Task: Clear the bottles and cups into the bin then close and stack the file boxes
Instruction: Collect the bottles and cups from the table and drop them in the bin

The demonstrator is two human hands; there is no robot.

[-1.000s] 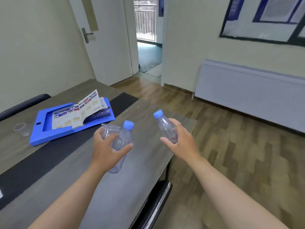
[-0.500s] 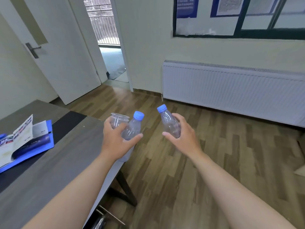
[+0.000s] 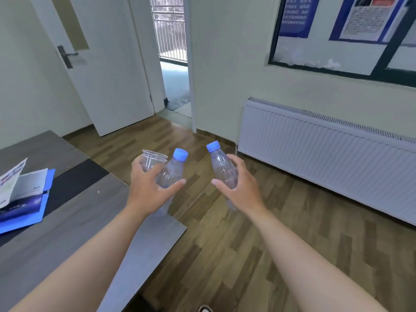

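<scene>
Left hand [image 3: 148, 190] gripping cup [image 3: 151, 160] and bottle [image 3: 172, 173], right hand [image 3: 239, 190] gripping second bottle [image 3: 221, 166]

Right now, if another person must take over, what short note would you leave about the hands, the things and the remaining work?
Left hand: holds a clear cup and a blue-capped bottle together, fingers wrapped round both.
Right hand: holds a second blue-capped bottle.
Both hands are out past the table edge, over the floor.
No bin is in view.
The blue file box lies open on the table with papers in it.
Done: these three picked up.
Left: bin them, then close and stack the boxes.
</scene>
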